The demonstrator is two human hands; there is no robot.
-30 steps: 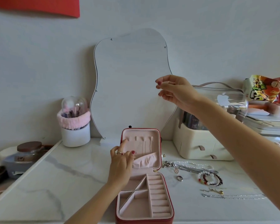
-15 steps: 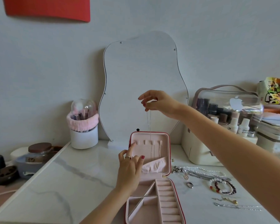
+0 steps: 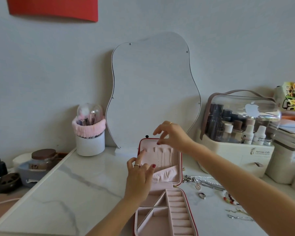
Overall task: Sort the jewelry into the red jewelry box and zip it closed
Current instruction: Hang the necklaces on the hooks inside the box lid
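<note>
A person's right hand (image 3: 171, 134) pinches the top of a thin chain necklace (image 3: 158, 156) at the hooks inside the upright lid of the red jewelry box (image 3: 181, 160), the chain hanging down the pink lining, while the left hand (image 3: 140, 174) rests with loosely spread fingers against the lid's lower left, its grip on nothing. The box lies open near the front of the white marble surface (image 3: 58, 193), its tray compartments (image 3: 153, 217) showing nothing inside. By this view the task looks early: at least 2 fine chains hang in the lid (the exact count is hard to read), and the zip is not yet closed. Left to sort, just right of the box, are a pearl strand (image 3: 203, 178), a ring (image 3: 201, 195), a beaded bracelet (image 3: 229, 199) and more chains. Behind stand a wavy mirror (image 3: 153, 89), a brush pot (image 3: 89, 140) and a clear-lidded cosmetics case (image 3: 237, 126) against a grey wall.
</note>
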